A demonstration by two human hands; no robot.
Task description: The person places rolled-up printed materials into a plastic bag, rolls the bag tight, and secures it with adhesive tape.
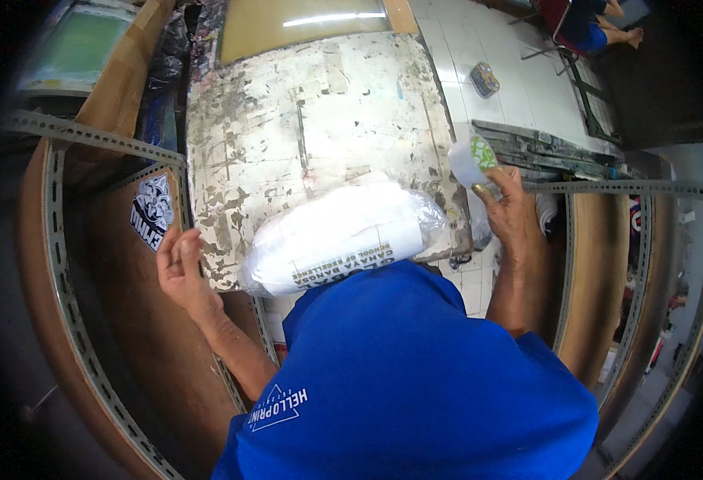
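Observation:
A plastic-wrapped white bundle (pixel 335 236) with dark printing on its front lies along the near edge of the worn table (pixel 247 144), right against my body. My right hand (pixel 513 210) is beyond the table's right side, closed on a roll of tape (pixel 471 160) with a green-patterned inside and a whitish outer face. Off the table's left edge, my left hand (pixel 187 272) is raised, palm up, its fingers loosely curled and somewhat apart. Nothing shows in it. The bundle's clear wrap bunches at its right end.
A framed screen (pixel 303 28) rests at the table's far end. Perforated metal shelf frames (pixel 63 208) flank me on both sides. A black-and-white sticker (pixel 153 204) is on the left board. A small tin-like object (pixel 485 80) sits on the tiled floor; another person (pixel 595 28) sits at the far right.

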